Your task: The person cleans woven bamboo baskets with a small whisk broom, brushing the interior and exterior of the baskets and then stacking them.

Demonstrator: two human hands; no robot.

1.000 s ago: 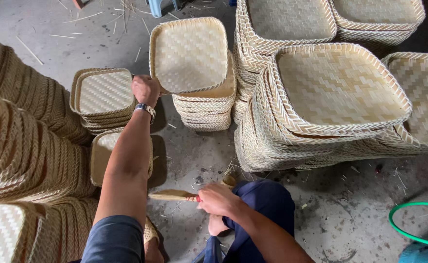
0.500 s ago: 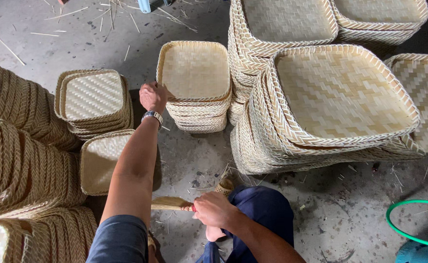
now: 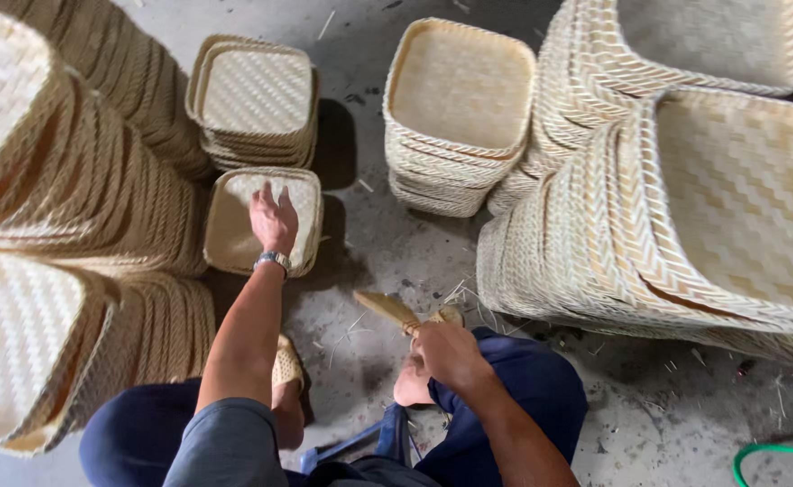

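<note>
We see the left hand (image 3: pixel 273 219) with fingers spread flat, resting inside a small square woven tray (image 3: pixel 234 225) on the concrete floor (image 3: pixel 369 243), gripping nothing. The right hand (image 3: pixel 449 353) has its fingers closed around a short wooden-handled tool (image 3: pixel 387 308), near the bent knee. Just beyond the tray sits a low stack of small trays (image 3: pixel 254 104); to the right stands a taller stack (image 3: pixel 455 113), and far right leaning piles of large woven baskets (image 3: pixel 685 225). At left more stacked baskets (image 3: pixel 63 198) crowd in.
</note>
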